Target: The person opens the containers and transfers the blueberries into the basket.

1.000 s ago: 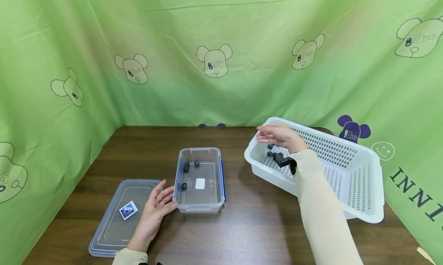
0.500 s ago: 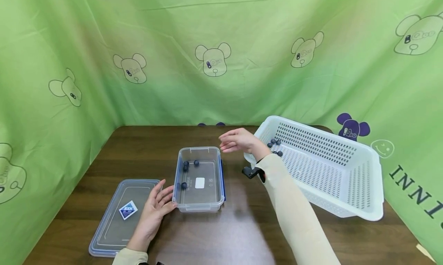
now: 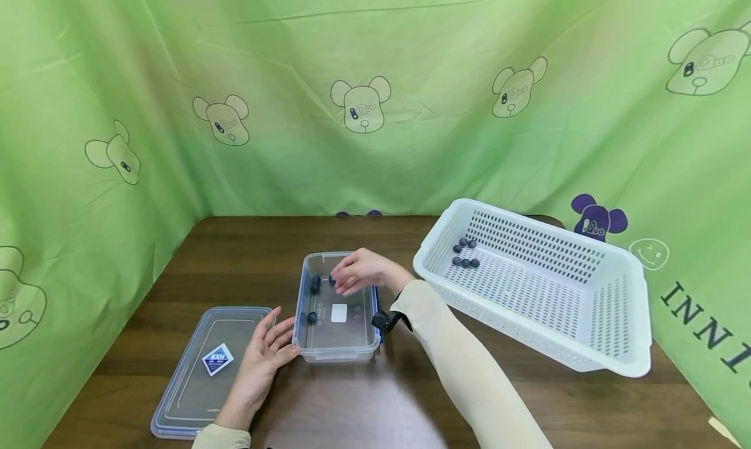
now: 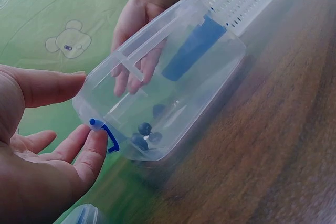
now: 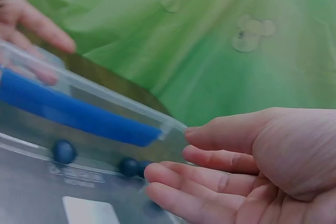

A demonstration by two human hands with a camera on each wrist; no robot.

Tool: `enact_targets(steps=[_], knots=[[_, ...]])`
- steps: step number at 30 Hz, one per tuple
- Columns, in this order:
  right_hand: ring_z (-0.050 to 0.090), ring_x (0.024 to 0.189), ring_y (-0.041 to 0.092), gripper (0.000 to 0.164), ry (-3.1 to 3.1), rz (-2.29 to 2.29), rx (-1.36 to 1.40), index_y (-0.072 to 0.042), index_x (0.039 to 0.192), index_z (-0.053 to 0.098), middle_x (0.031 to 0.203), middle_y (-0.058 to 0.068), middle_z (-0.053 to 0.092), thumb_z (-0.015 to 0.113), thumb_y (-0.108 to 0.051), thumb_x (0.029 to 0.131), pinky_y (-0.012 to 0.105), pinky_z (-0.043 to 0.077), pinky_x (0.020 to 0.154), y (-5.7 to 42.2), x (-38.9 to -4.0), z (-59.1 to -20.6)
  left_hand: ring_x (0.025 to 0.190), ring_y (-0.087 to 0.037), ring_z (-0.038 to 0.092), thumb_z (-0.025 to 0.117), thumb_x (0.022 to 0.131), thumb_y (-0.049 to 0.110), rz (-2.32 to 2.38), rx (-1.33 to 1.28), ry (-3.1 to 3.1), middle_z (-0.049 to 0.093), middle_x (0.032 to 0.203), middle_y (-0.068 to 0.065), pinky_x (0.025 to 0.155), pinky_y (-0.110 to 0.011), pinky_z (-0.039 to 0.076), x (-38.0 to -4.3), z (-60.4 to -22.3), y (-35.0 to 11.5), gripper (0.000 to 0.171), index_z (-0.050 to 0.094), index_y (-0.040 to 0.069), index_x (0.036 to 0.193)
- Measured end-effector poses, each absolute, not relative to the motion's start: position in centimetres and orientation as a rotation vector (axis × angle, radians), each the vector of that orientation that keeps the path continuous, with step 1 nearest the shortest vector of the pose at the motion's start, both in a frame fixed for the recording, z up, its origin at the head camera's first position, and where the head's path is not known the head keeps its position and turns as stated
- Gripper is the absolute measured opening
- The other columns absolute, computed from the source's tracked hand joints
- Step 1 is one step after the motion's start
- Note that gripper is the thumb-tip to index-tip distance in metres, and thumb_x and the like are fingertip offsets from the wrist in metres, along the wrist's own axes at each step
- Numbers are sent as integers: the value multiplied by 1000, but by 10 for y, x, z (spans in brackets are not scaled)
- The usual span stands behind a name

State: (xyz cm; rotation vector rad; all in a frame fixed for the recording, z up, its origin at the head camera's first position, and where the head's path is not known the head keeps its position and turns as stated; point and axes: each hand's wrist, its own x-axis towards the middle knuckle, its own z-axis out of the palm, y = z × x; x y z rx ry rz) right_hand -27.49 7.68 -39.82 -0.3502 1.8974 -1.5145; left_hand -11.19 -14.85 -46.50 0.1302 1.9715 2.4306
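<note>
My left hand [image 3: 261,354] touches the left side and front corner of a clear plastic food container [image 3: 343,352] with relaxed, spread fingers. In the left wrist view its thumb [image 4: 55,87] meets the rim and its fingertips [image 4: 94,140] rest at a blue clip [image 4: 107,135]. Several blueberries [image 3: 312,317] lie on the container's floor. Over the container's right half hovers my right hand [image 3: 366,270], fingers pointing down and left. In the right wrist view that hand [image 5: 226,171] has thumb and fingers loosely extended, with nothing visible between them; some blueberries [image 5: 64,151] show beyond its fingertips.
A white slotted basket [image 3: 616,305] stands at the right, with several blueberries [image 3: 465,263] in its left end. The blue-edged clear lid [image 3: 193,384] lies left of the container, partly under my left forearm. A green patterned curtain [image 3: 293,169] surrounds the wooden table [image 3: 246,260].
My right hand has moved left from above the basket to over the container, uncovering the blueberries in the basket. My left hand and the container have stayed in place.
</note>
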Motion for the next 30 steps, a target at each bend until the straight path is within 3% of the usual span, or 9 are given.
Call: enact_targets(steps=[6,12,16,21,30], knots=[[67,67,17,29,1906,-1413,-344,19,121,57,77,13,66,55,2,97,35,59,72,56,-265,-405,108,-8,58,60,84,-17,2430,143,1970,54,130,-12,88,-22,50,-112,-466,-149,83,14,-8,152],[66,63,18,16,1906,-1344,-323,12,105,65,72,14,66,57,2,95,36,60,68,42,-259,-423,109,-9,58,60,85,-18,2428,135,1971,54,129,-11,88,-22,50,-112,-466,-149,82,14,-8,152],[65,60,19,8,1922,-1298,-304,5,91,64,70,14,65,58,1,94,35,60,66,34,-256,-431,109,-8,58,60,85,-18,2434,161,1961,55,127,-7,88,-22,50,-112,-467,-149,82,13,-9,152],[65,57,19,10,1972,-1249,-314,-2,81,62,68,14,65,64,-2,91,34,59,61,26,-252,-431,109,-10,58,60,85,-18,2448,211,1958,57,124,-2,88,-21,50,-112,-468,-149,81,13,-11,150],[63,55,18,11,2014,-1192,-329,2,78,65,64,14,64,64,5,89,34,59,60,15,-248,-430,110,-10,58,60,85,-17,2453,215,1959,58,122,2,88,-22,50,-111,-468,-150,76,20,-9,149]])
